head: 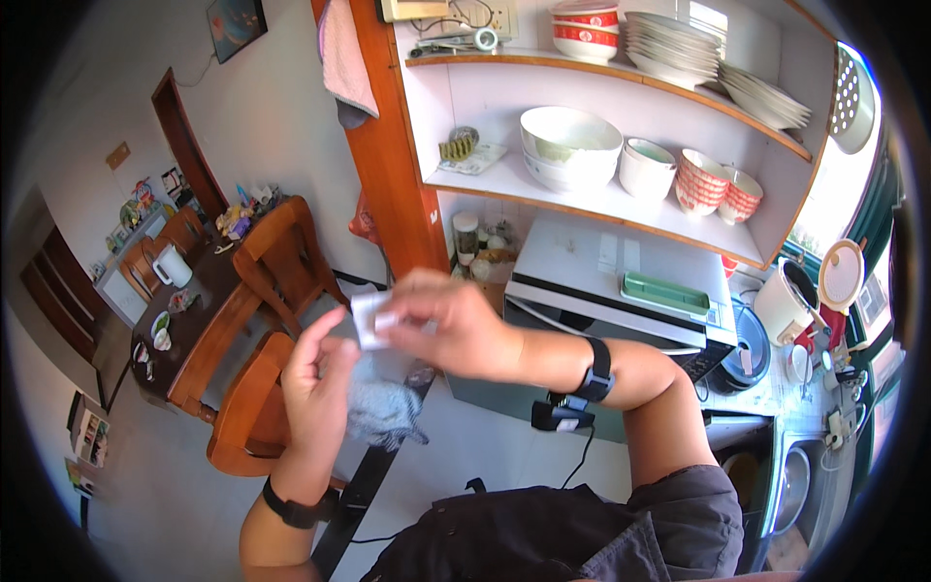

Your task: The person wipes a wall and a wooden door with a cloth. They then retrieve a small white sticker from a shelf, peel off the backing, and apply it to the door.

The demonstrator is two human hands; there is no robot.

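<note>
A small white square piece, perhaps folded paper or a thin packet, is pinched in the fingertips of my right hand. A second bit of white shows at those fingertips, slightly blurred. My left hand is raised at the left edge of the piece, its thumb and fingers apart with nothing seen between them. Whether its fingertips brush the piece is hard to tell. Both hands are in mid-air, above a grey-blue cloth-like heap lower down.
Wooden chairs and a dark dining table stand to the left. Ahead, wall shelves hold bowls and plates above a microwave-like appliance bearing a green tray. A rice cooker is at the right.
</note>
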